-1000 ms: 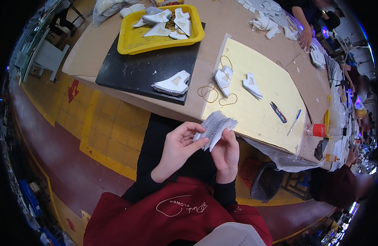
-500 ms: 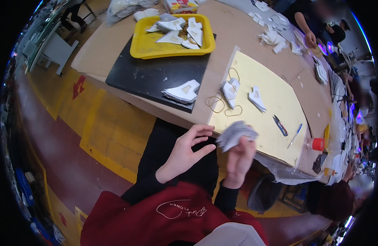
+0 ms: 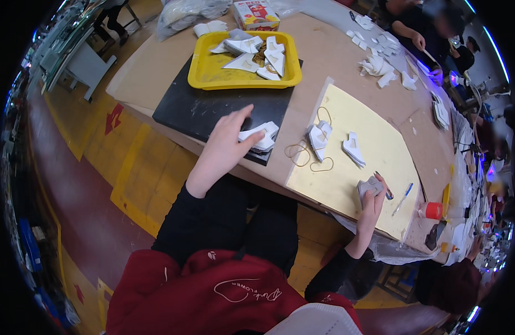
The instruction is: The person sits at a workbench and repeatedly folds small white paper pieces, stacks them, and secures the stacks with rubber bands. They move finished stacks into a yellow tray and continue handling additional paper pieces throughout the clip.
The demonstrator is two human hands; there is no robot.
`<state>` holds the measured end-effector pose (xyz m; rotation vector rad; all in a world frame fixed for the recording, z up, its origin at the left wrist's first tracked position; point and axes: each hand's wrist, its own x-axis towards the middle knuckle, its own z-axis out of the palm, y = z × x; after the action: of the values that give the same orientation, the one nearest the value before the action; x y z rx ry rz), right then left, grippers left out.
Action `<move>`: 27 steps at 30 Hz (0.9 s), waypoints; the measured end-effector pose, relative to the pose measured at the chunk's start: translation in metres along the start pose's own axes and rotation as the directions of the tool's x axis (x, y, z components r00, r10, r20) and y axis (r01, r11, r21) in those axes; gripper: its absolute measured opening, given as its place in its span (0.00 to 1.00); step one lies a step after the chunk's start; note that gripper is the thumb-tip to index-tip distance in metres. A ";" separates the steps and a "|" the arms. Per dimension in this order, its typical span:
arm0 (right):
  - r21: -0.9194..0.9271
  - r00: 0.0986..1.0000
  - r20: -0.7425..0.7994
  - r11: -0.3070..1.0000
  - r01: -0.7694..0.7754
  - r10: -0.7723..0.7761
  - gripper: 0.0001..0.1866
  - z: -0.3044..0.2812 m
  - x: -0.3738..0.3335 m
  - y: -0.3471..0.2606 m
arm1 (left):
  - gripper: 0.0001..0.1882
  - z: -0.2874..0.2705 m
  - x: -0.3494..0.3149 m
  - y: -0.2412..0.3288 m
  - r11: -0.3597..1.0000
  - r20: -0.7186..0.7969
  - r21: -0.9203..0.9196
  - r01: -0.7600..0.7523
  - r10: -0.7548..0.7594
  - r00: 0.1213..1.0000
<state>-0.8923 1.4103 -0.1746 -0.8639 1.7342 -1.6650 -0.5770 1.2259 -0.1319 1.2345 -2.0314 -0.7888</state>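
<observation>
My left hand [image 3: 221, 146] reaches over the black board, fingers stretched out and apart. Its thumb overlaps a stack of white cut pieces [image 3: 266, 135] at the board's near corner; whether it touches them I cannot tell. My right hand [image 3: 371, 209] is closed round a small stack of grey-white cut pieces [image 3: 366, 188], at the near side of the yellow sheet [image 3: 319, 187]. Just beyond that hand, thread snips [image 3: 389, 194] show in part. Between my hands lie a banded stack of white pieces [image 3: 319, 142], another white stack [image 3: 353, 149] and loose rubber bands [image 3: 323, 164].
A yellow tray [image 3: 212, 84] with white pieces and rubber bands rests on the black board [image 3: 184, 109]. A pen [image 3: 402, 199] and a red-topped container [image 3: 433, 210] are at the right. White scraps [image 3: 377, 66] lie farther back, near another person's hand [image 3: 418, 42].
My left hand has moved away from my right, up to the stack on the black board. My right hand has carried its stack rightward to near the snips.
</observation>
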 end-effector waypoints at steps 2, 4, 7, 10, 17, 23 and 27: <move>-0.253 0.996 0.004 0.964 -0.080 0.084 0.23 -0.008 0.007 0.006 | 0.27 0.007 0.003 0.000 0.997 0.135 0.075 0.011 -0.021 0.991; -0.768 0.998 0.044 0.637 0.068 -0.054 0.24 -0.015 0.008 0.011 | 0.26 0.008 0.003 0.002 0.990 0.210 0.138 -0.007 -0.022 0.977; -0.839 0.987 -0.046 0.542 0.046 -0.154 0.25 -0.010 0.008 0.016 | 0.22 0.004 0.009 0.005 0.987 0.295 0.159 0.007 -0.054 0.954; -0.815 0.960 -0.112 0.577 0.059 -0.256 0.24 -0.005 0.002 0.000 | 0.18 0.001 0.004 0.012 1.000 0.267 0.000 -0.007 0.007 0.964; -0.553 0.881 -0.065 0.752 0.359 -0.469 0.15 0.027 -0.020 -0.032 | 0.19 0.007 -0.007 -0.008 0.935 0.043 0.297 -0.192 0.188 0.981; -0.626 0.876 0.314 0.613 0.482 -0.367 0.13 0.089 -0.017 -0.009 | 0.20 0.016 -0.002 -0.012 0.974 0.012 0.127 -0.190 0.190 0.982; -0.670 0.907 0.278 0.612 0.419 -0.317 0.08 0.095 -0.011 0.006 | 0.22 0.007 0.002 -0.024 0.985 0.065 0.136 -0.102 0.093 0.994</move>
<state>-0.8113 1.3599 -0.1862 -1.7605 2.2547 -1.0479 -0.5708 1.2159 -0.1537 1.1894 -2.2082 -0.6526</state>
